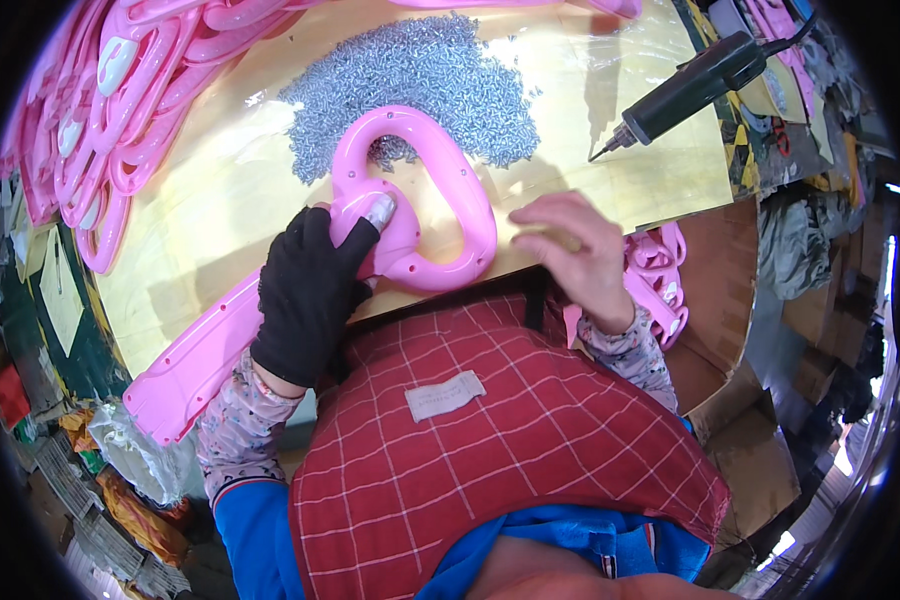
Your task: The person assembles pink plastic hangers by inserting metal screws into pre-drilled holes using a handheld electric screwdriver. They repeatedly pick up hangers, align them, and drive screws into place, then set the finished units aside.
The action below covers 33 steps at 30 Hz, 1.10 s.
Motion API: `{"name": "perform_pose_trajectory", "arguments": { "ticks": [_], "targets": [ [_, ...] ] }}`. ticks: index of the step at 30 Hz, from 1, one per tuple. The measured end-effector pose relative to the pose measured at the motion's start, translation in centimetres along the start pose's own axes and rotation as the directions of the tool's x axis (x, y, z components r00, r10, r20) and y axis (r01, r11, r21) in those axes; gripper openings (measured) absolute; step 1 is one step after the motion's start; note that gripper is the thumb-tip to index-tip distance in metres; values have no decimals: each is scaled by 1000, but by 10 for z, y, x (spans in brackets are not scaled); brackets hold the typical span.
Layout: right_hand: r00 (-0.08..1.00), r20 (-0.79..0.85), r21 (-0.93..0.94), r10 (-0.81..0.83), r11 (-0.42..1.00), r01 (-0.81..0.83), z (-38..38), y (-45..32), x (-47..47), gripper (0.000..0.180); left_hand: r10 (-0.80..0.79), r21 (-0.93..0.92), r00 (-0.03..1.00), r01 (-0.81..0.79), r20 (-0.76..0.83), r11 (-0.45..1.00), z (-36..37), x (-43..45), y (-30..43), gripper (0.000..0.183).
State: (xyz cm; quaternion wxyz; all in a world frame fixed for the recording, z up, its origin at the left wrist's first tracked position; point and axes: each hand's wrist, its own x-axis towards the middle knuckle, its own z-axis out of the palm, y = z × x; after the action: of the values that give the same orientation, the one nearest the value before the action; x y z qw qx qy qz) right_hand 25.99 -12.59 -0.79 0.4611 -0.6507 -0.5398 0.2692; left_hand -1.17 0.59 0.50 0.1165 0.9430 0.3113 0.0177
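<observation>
My left hand, in a black fingerless glove with a pale covering on the thumb tip, grips a pink plastic part with a looped handle and a long flat arm. Screws sit in some holes of the loop, while other holes look dark. Bare and slightly curled, my right hand hovers just right of the loop; whether its fingertips hold something small cannot be told. Beyond the loop spreads a pile of small metal screws. A black electric screwdriver hangs at the upper right, bit pointing down-left.
Many pink plastic parts are heaped at the table's upper left. The work table has a yellowish covering. An open cardboard box with more pink parts stands right of the table edge. Plastic bags lie at the lower left.
</observation>
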Motion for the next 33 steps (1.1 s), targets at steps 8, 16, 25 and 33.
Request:
{"name": "perform_pose_trajectory", "arguments": {
  "ticks": [8,16,25,33],
  "targets": [
    [971,-22,-432,-237,878,204,15,23,51,10,10,-17,999,-11,-40,1000,2,0,0,94],
    [948,168,-497,-271,807,319,20,22,54,11,6,-58,997,-11,-77,998,0,-1,1,97],
    [848,330,-306,-416,803,512,69,-14,16,21,13,-74,996,-19,-83,997,-1,4,4,83],
    [685,-646,-203,-335,942,269,-42,14,60,58,2,-24,998,-3,-68,1000,-1,1,6,81]
  ]
}}
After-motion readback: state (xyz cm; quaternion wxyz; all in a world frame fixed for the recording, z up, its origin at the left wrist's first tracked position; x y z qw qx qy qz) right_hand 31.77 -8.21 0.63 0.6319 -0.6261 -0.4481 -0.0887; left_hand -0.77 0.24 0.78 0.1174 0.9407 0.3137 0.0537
